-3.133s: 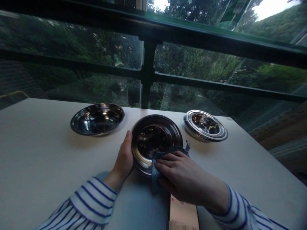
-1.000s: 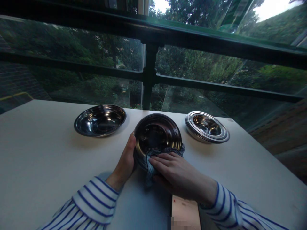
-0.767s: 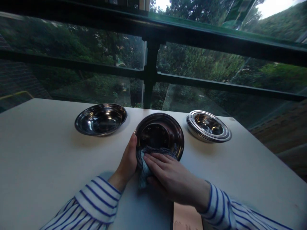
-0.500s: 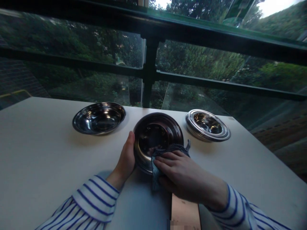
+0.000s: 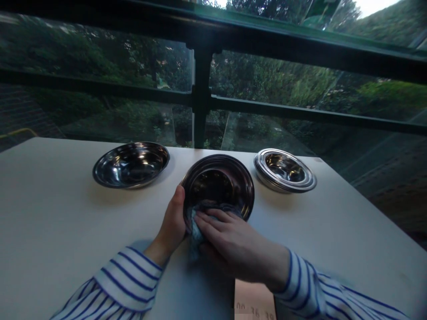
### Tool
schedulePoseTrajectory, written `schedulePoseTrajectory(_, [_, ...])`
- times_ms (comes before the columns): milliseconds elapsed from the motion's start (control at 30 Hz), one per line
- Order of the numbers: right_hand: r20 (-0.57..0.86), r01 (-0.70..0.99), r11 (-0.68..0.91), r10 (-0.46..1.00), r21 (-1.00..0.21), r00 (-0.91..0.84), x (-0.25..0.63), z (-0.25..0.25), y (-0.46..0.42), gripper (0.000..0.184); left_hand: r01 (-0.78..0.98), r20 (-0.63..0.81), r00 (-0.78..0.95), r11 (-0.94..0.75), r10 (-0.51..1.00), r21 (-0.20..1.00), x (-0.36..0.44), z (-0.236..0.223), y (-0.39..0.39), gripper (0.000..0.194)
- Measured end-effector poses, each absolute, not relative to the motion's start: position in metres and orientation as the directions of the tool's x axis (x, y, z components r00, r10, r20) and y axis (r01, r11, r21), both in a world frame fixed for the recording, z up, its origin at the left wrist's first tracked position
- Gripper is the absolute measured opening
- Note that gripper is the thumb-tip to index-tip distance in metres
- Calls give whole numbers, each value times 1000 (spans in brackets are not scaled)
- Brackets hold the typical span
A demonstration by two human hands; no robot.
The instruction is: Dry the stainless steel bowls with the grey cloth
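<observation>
A shiny metal bowl (image 5: pixel 218 178) is tilted toward me in the middle, over the white table. My left hand (image 5: pixel 171 224) grips its left side, with the thumb along the rim and the other fingers hidden behind. Inside the near part of the bowl, my right hand (image 5: pixel 230 242) presses a bluish-grey cloth (image 5: pixel 196 231) against the metal. The cloth is bunched under the fingers, and part of it hangs over the near rim.
To the left on the white table (image 5: pixel 60 213) sits a wide metal bowl (image 5: pixel 133 166). Several nested metal bowls (image 5: pixel 285 171) stand at the right. A phone-like device (image 5: pixel 255 298) showing digits lies at the near edge. Beyond the table are dark-framed windows (image 5: pixel 202 89).
My right hand and the cloth have slid left along the near inside of the bowl. My left hand keeps its grip on the rim. The view has shifted slightly.
</observation>
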State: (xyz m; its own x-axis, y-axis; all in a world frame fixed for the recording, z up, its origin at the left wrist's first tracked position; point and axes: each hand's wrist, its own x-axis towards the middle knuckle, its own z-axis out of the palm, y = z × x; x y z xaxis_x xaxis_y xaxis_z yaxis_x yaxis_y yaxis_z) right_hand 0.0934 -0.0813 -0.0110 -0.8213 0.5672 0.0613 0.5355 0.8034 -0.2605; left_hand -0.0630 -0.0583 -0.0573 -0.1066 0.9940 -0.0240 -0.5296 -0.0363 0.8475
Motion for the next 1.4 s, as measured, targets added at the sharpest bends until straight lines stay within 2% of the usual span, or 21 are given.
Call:
schedulePoseTrajectory(100, [94,507,833,536,-223,-839,91,-16,-83,51,-515,16,-144,-89,989,852,-65,-62,-57,53])
schedulePoseTrajectory(267, [12,573,808,580,-134,-815,102,-13,-87,45,-579,-27,-39,-1,999,815,-61,-58,-57,60])
schedulePoseTrajectory(467, [136,547,825,564,-146,-815,82,-21,-84,49,-511,4,-194,-104,981,853,-63,-54,-56,52])
schedulePoseTrajectory(567, [64,533,834,545,-144,-836,93,-17,-83,45,-537,10,-137,-82,990,840,-63,-54,-56,55])
schedulePoseTrajectory(667, [7,579,804,585,-134,-811,108,-11,-82,39,-572,-6,-72,-36,997,819,-61,-53,-55,58])
schedulePoseTrajectory(900, [48,482,833,512,-272,-858,94,-12,-76,50,-576,-29,-132,-53,991,816,-62,-52,-52,54])
schedulePoseTrajectory(1100, [-66,564,777,571,-279,-818,117,1,-76,35,-573,-51,-14,33,999,819,-64,-55,-51,57])
schedulePoseTrajectory(1300, [15,487,814,518,-317,-855,98,-8,-77,53,-555,-48,-87,-9,995,832,-66,-51,-51,55])
schedulePoseTrajectory(1400, [-17,490,803,516,-339,-856,102,-6,-78,48,-564,-54,-31,27,998,825,-67,-49,-52,56])
